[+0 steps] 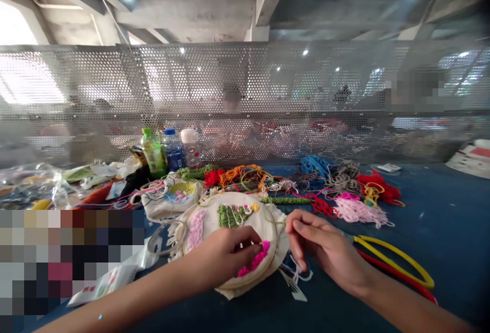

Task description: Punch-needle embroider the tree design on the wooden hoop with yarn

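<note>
A round embroidery hoop (pixel 276 251) holds cream cloth (pixel 209 257) with frayed edges. On the cloth are a green tree-like shape (pixel 228 215), light pink stitches (pixel 196 230), a small yellow patch (pixel 254 207) and bright pink stitches (pixel 254 264). My left hand (pixel 227 254) lies over the hoop, its thumb and fingers closed in a pinch at the bright pink stitches; what lies between them is hidden. Just off the hoop's right side, my right hand (pixel 325 246) pinches what looks like a thin green yarn (pixel 276 223) leading from the cloth.
Behind the hoop lie heaps of coloured yarn (pixel 245 174), pale pink yarn (pixel 358 210) and a second embroidered cloth (pixel 161 203). Bottles (pixel 153 154) stand at the back against a perforated metal screen (pixel 206 82). Yellow (pixel 415 261) and red hoops lie right; a plastic packet (pixel 115 279) lies left.
</note>
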Motion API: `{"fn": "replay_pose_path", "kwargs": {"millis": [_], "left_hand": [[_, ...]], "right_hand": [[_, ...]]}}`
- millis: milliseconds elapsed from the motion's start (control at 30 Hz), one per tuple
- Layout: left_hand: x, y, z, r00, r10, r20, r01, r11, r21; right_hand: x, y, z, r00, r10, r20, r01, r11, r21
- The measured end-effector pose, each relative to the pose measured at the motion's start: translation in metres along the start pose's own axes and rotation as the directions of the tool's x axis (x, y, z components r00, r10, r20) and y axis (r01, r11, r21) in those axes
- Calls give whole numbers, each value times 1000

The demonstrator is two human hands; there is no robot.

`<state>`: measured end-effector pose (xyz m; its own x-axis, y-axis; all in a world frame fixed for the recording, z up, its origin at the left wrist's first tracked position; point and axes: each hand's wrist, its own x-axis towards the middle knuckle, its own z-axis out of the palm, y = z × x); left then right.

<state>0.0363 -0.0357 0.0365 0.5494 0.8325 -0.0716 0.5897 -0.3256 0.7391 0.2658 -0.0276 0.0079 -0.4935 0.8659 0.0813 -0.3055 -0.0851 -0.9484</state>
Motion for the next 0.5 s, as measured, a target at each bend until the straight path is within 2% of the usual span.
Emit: {"fn": "replay_pose_path", "kwargs": {"millis": [300, 400, 500], "left_hand": [[-2, 3, -1, 999, 19, 46, -22, 998, 65], [-3, 6, -2, 998, 34, 46, -38, 995, 92], [-3, 5, -1, 999, 35, 35, -39, 993, 107]], "right_hand": [[-1, 0, -4, 996, 54, 66, -48, 996, -80], [1, 5, -3, 989, 104, 107, -91, 989, -118], [4, 15, 4, 980, 174, 101, -158, 976, -153]]}}
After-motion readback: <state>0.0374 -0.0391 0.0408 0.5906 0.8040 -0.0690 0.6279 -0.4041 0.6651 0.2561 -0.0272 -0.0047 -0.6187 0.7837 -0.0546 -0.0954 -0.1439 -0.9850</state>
